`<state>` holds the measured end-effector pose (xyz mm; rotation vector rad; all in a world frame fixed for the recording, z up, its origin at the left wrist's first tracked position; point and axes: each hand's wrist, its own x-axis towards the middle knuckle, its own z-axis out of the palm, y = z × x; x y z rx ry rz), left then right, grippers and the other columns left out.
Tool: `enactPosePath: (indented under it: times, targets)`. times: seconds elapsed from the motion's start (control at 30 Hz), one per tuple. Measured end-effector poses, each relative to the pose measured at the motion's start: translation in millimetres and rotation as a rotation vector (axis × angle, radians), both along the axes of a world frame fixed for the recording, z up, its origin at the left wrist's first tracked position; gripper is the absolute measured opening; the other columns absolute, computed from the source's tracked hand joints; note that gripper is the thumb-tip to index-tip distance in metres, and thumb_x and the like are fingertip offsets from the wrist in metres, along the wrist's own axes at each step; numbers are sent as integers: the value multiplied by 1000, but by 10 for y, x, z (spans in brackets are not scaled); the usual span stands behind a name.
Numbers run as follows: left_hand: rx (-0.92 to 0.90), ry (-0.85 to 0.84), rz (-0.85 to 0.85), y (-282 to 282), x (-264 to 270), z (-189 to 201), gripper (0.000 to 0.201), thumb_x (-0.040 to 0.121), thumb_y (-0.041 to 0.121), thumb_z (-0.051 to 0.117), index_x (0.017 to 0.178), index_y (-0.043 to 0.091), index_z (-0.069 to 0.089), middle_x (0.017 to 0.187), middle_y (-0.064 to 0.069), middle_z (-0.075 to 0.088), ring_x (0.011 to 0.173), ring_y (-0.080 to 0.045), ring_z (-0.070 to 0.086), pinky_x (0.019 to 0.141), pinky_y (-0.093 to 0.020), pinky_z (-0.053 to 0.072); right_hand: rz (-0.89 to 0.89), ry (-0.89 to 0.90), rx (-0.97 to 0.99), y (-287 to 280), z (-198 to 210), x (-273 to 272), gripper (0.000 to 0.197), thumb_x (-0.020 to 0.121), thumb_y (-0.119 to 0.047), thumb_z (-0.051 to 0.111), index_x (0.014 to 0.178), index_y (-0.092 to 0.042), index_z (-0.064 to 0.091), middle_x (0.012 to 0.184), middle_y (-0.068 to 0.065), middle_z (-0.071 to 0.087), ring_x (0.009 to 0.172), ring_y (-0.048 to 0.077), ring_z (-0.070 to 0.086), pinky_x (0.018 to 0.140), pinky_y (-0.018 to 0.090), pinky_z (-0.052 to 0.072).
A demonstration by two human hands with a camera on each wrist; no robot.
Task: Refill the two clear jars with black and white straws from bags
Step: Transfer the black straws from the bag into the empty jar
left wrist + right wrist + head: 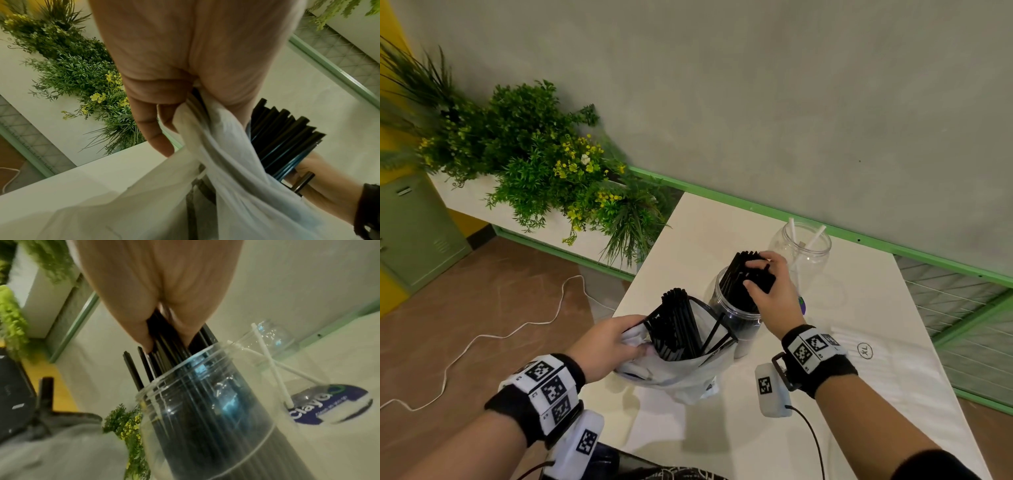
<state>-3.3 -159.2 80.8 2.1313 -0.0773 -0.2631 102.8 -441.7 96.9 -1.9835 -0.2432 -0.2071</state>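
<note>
Our right hand (770,287) grip holds black straws (743,274), long way up, leaning left, in jar (736,318). Our left hand (606,346) grip pinches bag (681,373).

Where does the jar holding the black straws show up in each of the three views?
Head: the jar of black straws stands mid-table, under the right hand.
Left wrist: the jar itself cannot be made out behind the plastic bag; only black straw ends show at the right.
Right wrist: it fills the lower centre.
Shared landmark: the planter greenery with yellow flowers.
</note>
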Motion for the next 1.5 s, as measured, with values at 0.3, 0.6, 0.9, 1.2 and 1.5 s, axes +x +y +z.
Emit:
enactPosePath:
  times: [0.3,0.6,0.9,1.2,1.5]
  targets:
    - [-1,-9,7,4,26,-29,33,80,24,75,110,34,66,98,11,72,95,-6,64,87,-33,49,0,-483,-542,-311,-203,74,35,87,6,59,121,-3,59,130,11,53,125,18,44,112,27,31]
    - [-18,-8,16,5,26,-36,34,81,23,74,111,36,66,99,15,71,94,0,63,86,-29,50,-28,-81,-307,-125,-29,233,57,96,-42,27,144,-13,40,152,2,34,142,15,24,114,19,12]
    - [-27,-3,34,37,14,-72,40,68,48,69,104,30,67,95,2,72,94,-17,65,84,-38,50,30,-38,-852,198,2,441,88,78,-75,48,147,-23,28,151,0,31,137,26,24,111,46,32]
    - [-36,4,39,32,7,-92,29,77,34,73,103,25,68,94,-1,72,95,-22,64,82,-38,50,-49,-346,-757,232,22,503,47,80,-57,62,114,-24,64,104,-2,59,100,24,47,87,42,45]
    - [-28,14,37,48,-9,-91,22,81,25,72,102,31,68,93,1,72,93,-21,64,81,-38,51,-7,-151,-983,152,79,699,67,80,-68,55,136,-33,44,133,-1,46,122,26,40,99,45,42]
